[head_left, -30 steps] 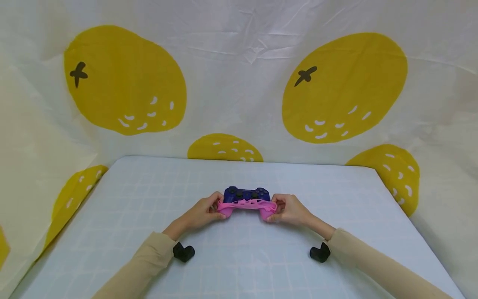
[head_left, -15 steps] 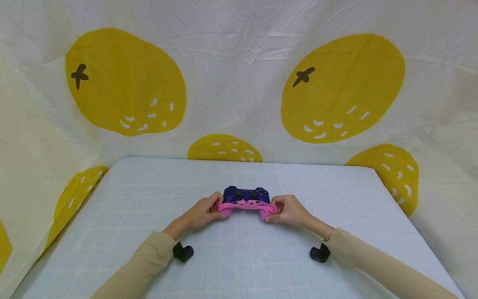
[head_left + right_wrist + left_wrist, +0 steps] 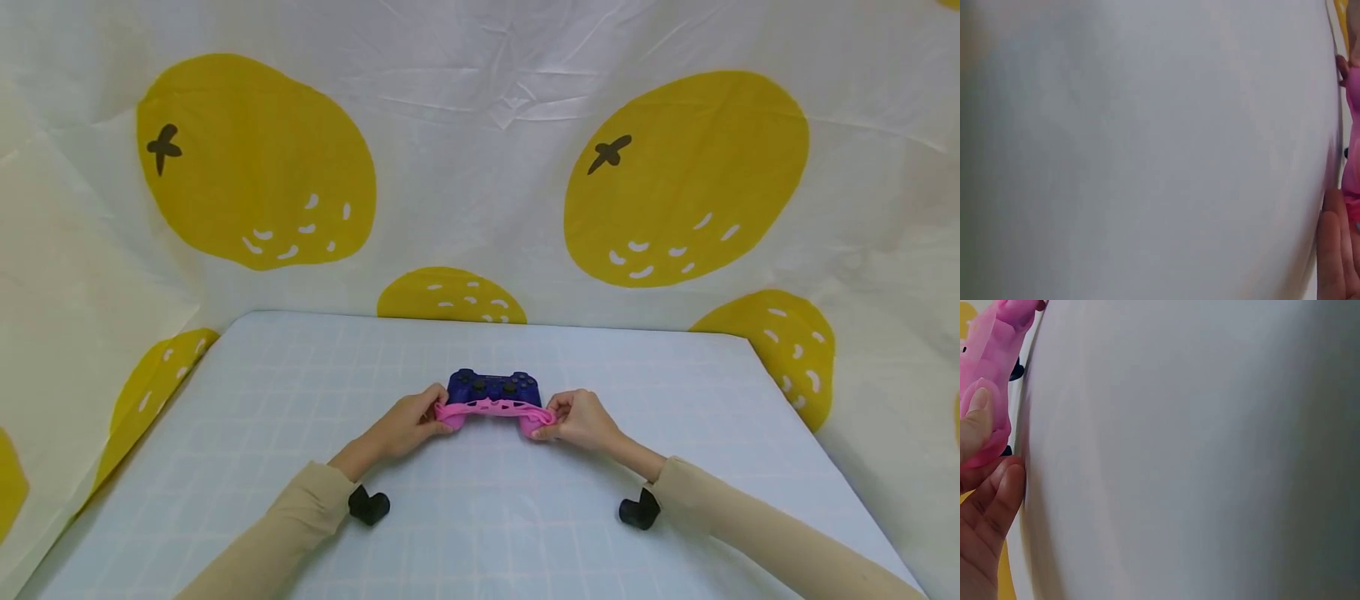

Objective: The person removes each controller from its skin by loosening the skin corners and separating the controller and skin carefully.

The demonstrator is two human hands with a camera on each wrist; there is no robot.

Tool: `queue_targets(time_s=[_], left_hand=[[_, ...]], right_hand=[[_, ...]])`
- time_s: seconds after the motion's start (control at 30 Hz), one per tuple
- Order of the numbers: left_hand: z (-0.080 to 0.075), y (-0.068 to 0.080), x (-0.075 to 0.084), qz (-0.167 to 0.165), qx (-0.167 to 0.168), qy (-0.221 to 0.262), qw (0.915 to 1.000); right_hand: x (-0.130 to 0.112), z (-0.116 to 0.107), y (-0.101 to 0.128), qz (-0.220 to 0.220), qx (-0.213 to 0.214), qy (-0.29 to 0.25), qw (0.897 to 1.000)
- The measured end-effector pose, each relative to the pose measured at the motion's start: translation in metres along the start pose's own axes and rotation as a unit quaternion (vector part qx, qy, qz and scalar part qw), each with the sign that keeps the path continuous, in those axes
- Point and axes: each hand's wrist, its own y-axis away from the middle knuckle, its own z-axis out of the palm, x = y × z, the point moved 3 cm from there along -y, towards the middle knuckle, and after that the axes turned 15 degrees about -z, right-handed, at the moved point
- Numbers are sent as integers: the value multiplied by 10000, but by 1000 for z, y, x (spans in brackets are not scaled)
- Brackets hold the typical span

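A dark blue game controller (image 3: 494, 386) lies near the middle of the pale blue table (image 3: 675, 392). A pink silicone cover (image 3: 491, 411) is stretched across its near side and round both grips. My left hand (image 3: 420, 419) pinches the cover's left end, and my right hand (image 3: 567, 417) pinches its right end. In the left wrist view the pink cover (image 3: 991, 375) shows at the left edge beside my fingers (image 3: 985, 506). The right wrist view shows a sliver of pink cover (image 3: 1354, 112) at the right edge; blurred table fills the rest.
Black wrist-camera mounts (image 3: 368, 506) (image 3: 637, 510) sit under both beige sleeves. A white cloth with large yellow fruit prints (image 3: 255, 167) hangs behind and around the table. The table's far edge runs just behind the controller.
The hands and controller have shifted slightly away from me. The pink cover stays stretched between both hands, a little further over the controller.
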Motion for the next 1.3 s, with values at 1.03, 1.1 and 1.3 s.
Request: queue_targets(time_s=[1.03,1.1,1.3], left_hand=[[1,-11,-3,94,804,802,9935],[0,-13,-2,120,758,673,9948],[-2,-14,4,514,636,477,9955]], right_hand=[[6,4,0,-138,424,-370,9983],[7,5,-1,-213,410,-314,9984],[4,4,-2,-438,430,-204,9979]])
